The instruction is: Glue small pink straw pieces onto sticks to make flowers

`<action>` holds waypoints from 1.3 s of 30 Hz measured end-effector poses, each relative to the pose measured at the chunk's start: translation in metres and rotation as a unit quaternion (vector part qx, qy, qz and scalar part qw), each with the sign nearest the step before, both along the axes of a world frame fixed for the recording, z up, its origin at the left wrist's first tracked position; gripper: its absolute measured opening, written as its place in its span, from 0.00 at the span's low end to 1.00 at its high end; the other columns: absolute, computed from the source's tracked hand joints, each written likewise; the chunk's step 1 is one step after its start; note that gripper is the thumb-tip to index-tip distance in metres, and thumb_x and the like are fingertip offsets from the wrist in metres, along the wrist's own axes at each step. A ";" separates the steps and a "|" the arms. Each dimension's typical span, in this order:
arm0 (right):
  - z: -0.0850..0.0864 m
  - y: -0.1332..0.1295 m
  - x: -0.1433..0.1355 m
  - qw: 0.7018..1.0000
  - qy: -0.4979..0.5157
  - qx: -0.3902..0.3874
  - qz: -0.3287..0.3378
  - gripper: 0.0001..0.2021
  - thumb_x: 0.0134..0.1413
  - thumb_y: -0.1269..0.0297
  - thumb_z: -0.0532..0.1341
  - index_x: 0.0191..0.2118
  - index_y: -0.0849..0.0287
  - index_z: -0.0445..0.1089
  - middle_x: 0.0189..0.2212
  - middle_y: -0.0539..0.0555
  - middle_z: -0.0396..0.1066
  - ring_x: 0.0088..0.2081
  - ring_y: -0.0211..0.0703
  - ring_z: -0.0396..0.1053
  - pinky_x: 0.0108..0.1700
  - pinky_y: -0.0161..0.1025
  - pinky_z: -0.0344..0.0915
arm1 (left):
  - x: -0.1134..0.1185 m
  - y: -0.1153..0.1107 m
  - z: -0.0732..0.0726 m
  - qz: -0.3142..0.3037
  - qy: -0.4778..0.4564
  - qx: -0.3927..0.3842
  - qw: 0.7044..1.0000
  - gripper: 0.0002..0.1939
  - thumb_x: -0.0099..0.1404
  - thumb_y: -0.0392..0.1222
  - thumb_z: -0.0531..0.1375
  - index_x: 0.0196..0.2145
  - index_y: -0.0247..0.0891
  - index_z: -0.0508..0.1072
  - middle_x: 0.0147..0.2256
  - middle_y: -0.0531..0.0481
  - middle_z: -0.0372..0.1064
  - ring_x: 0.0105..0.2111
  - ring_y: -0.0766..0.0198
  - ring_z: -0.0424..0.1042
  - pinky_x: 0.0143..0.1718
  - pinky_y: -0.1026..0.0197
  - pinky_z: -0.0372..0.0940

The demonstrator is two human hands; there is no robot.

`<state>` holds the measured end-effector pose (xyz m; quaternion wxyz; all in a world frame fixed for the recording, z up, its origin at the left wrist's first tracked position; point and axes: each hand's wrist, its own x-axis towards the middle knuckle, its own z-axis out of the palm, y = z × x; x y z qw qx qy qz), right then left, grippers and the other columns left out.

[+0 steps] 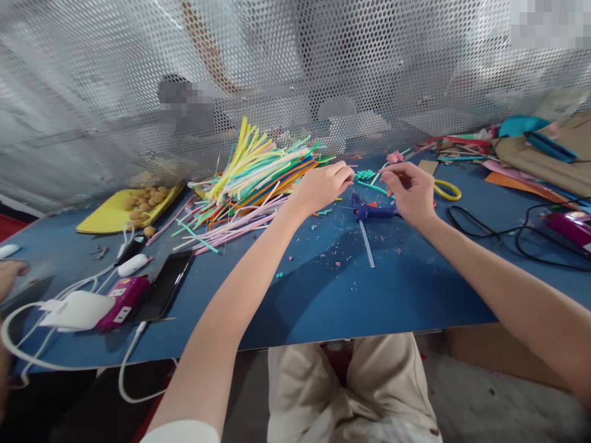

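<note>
My left hand (323,186) reaches over the table beside the pile of coloured pipe cleaners (263,166). Its fingertips are pressed together, and what they hold, if anything, is too small to make out. Across from it my right hand (410,192) is closed in a pinch, its contents also unclear. Between the two hands are teal curled pieces (365,175) and a teal strip (375,187). A blue glue gun (373,211) lies just below them, a clear glue stick (367,245) extending from it. Behind my right hand is a small pink flower-like piece (394,157).
Yellow scissors handles (447,189) and a black cable (489,231) lie to the right. At left are a phone (167,284), a white charger (79,309), a yellow tray (104,212) of round balls, and another person's hand (12,274). A perforated metal screen (277,55) stands behind.
</note>
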<state>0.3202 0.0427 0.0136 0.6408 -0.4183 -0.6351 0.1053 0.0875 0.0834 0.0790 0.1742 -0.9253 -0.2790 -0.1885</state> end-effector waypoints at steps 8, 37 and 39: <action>0.003 0.012 0.005 0.988 0.152 -0.015 0.013 0.05 0.58 0.59 0.66 0.34 0.52 0.74 0.26 0.46 0.68 0.21 0.34 0.59 0.24 0.38 0.56 | -0.012 0.004 0.013 -0.013 -0.036 -0.098 0.994 0.12 0.76 0.44 0.53 0.45 0.39 0.75 0.44 0.45 0.76 0.45 0.58 0.75 0.47 0.56 0.65; 0.012 0.010 0.013 0.923 0.321 -0.138 0.161 0.15 0.59 0.50 0.67 0.33 0.58 0.76 0.27 0.50 0.66 0.25 0.34 0.56 0.27 0.38 0.52 | -0.050 -0.032 0.024 0.021 -0.044 -0.249 0.967 0.14 0.71 0.52 0.60 0.46 0.40 0.76 0.41 0.47 0.79 0.40 0.59 0.77 0.43 0.57 0.68; 0.016 0.010 0.017 0.903 0.377 -0.143 0.148 0.15 0.62 0.52 0.64 0.32 0.59 0.74 0.26 0.49 0.64 0.22 0.33 0.54 0.25 0.37 0.50 | -0.088 -0.060 0.027 0.075 -0.032 -0.266 0.961 0.17 0.70 0.56 0.61 0.49 0.43 0.75 0.43 0.48 0.79 0.42 0.59 0.78 0.45 0.57 0.69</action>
